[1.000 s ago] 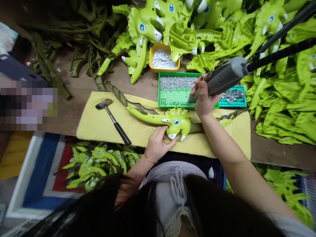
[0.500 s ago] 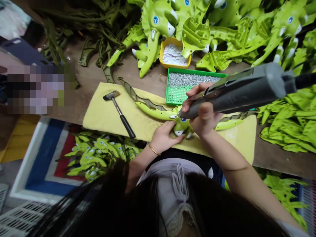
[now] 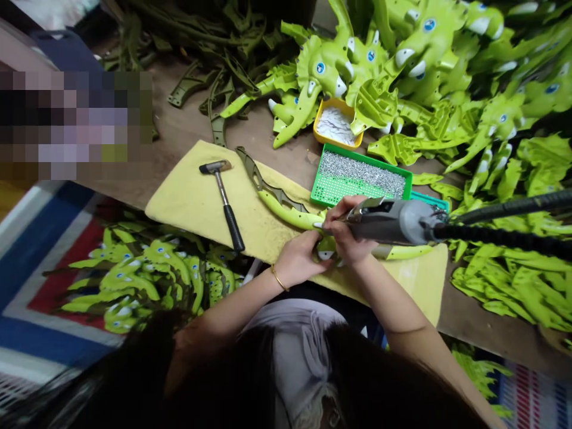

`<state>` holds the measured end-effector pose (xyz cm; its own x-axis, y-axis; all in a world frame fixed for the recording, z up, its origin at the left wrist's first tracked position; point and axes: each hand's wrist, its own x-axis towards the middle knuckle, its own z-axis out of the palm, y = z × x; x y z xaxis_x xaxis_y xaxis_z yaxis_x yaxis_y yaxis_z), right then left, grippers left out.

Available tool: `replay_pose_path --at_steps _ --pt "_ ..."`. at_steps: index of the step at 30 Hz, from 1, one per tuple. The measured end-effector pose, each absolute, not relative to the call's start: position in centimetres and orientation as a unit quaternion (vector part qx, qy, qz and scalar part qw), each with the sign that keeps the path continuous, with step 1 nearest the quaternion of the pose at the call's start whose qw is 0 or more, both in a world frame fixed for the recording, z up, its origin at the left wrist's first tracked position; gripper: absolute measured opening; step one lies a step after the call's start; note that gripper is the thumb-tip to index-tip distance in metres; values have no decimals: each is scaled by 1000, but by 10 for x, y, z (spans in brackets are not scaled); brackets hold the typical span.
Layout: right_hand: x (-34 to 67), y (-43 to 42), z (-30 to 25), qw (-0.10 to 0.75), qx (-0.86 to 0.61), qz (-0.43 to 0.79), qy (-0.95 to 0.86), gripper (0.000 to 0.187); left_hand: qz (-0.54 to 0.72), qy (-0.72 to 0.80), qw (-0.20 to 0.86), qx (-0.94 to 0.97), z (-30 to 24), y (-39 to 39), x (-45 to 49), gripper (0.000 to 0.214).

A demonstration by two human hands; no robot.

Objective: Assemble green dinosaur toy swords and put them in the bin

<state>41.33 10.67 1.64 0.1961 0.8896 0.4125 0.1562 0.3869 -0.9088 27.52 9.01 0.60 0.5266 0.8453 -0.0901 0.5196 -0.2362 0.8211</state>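
A grey electric screwdriver (image 3: pixel 379 223) is gripped in my right hand (image 3: pixel 352 241), its tip end over the middle of a lime-green toy bow (image 3: pixel 286 210) with a dinosaur head. The tip itself is hidden behind my fingers. My left hand (image 3: pixel 295 260), with a thin bracelet at the wrist, holds the bow's head against a yellow cloth (image 3: pixel 192 193). Dark olive pieces run along the bow's arms. A hammer (image 3: pixel 230 223) with a black handle lies on the cloth to the left.
Beyond the cloth stand a green tray (image 3: pixel 318 189) of small metal screws and a yellow tub (image 3: pixel 339 142) of white pieces. Green toy parts (image 3: pixel 527 262) pile up at right and back. Several finished-looking bows (image 3: pixel 134 280) fill a striped bag at lower left. Black cables (image 3: pixel 504 235) trail right.
The screwdriver has come lower and now points more away from me, looking shorter. My right hand has moved down with it. The whole view has turned; my left hand stays at the bow's head.
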Motion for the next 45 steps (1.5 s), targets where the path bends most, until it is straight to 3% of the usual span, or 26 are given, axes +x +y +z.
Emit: replay_pose_path --at_steps 4,9,14,17,32,37,45 --pt "412 116 46 671 -399 291 -553 38 210 437 453 748 10 85 273 40" --pt "425 159 66 781 -447 153 -409 25 274 451 597 604 10 82 254 54" --pt "434 180 42 772 -475 152 -394 31 414 535 644 358 7 112 238 52" --pt "433 179 36 762 -480 151 -408 33 423 512 684 302 9 132 238 55" --pt "423 166 60 752 -464 170 -435 36 410 457 741 271 9 135 247 54" --pt "397 136 78 745 -404 247 -470 28 418 445 746 266 5 129 254 57" --pt "384 134 49 692 -405 266 -535 32 427 432 752 256 0 129 254 63"
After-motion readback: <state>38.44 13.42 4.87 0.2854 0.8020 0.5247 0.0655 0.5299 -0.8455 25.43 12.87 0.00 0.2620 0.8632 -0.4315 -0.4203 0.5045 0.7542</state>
